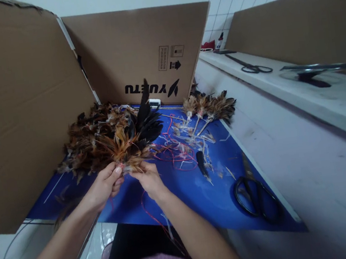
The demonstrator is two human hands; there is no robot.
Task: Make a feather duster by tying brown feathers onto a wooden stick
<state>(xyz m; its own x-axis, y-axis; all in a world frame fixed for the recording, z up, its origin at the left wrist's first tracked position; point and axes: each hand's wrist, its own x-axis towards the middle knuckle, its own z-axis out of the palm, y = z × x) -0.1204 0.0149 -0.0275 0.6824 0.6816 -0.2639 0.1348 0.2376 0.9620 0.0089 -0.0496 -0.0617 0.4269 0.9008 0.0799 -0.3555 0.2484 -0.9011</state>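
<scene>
Head view shows you with both hands at the base of one feather bundle (126, 146), held in front of you over the near part of the blue surface (202, 204), its tips pointing away from you. Your left hand (111, 180) is closed on the base, thumb over the feather ends; your right hand (147, 177) pinches the same base from the other side, though some of its fingers are hidden. Pink-red binding shows between your hands, so the bundle looks at least partly tied; whether the wrap is finished, you cannot tell from here. A red string (148, 209) hangs below your right hand toward your lap, which suggests that the tying is not yet closed off. To the right, at the far edge, a few bundles on sticks (211, 106) lie together and look further along than yours. To the left, a large feather pile (87, 141) lies beside the box (137, 53), so much material seems left to work through, though how much of it is already bound is hard to make out. Loose thread (177, 150) and pale scraps (207, 137) litter the middle. The black-handled scissors (255, 195) lie near the right edge, well apart from both hands.
</scene>
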